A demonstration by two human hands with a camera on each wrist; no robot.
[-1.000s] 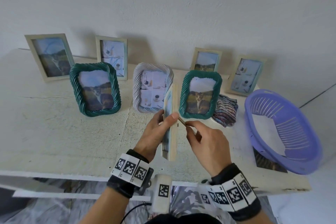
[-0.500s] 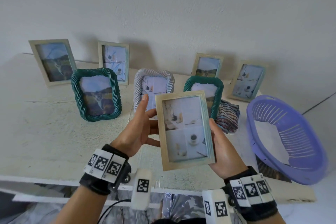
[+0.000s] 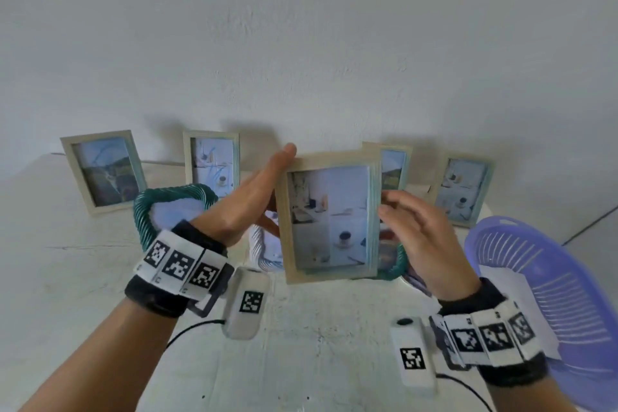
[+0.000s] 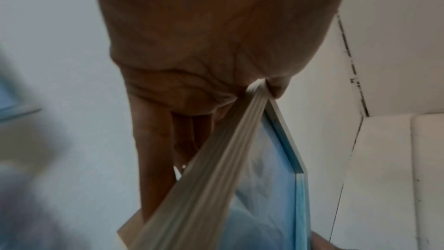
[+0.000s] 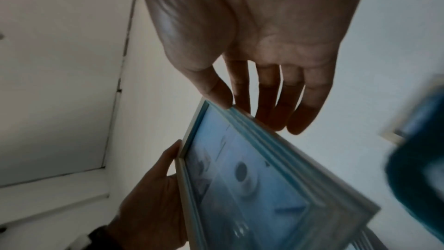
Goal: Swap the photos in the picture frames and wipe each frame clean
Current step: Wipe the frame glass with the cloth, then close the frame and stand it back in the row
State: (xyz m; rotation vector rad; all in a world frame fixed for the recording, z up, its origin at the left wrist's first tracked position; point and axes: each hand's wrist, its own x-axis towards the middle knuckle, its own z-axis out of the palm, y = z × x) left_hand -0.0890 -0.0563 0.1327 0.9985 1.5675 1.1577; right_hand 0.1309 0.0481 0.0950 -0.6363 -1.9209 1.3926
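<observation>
Between the two hands, a wooden picture frame (image 3: 329, 216) is being held upright above the table (image 3: 67, 278), long axis vertical, glass facing the person. Left hand (image 3: 249, 207) is lying with straight fingers against its left edge and back. Only the right wrist view is showing the right hand (image 5: 252, 48) loosely spread, thumb (image 5: 213, 90) touching the right edge, fingers just behind.
</observation>
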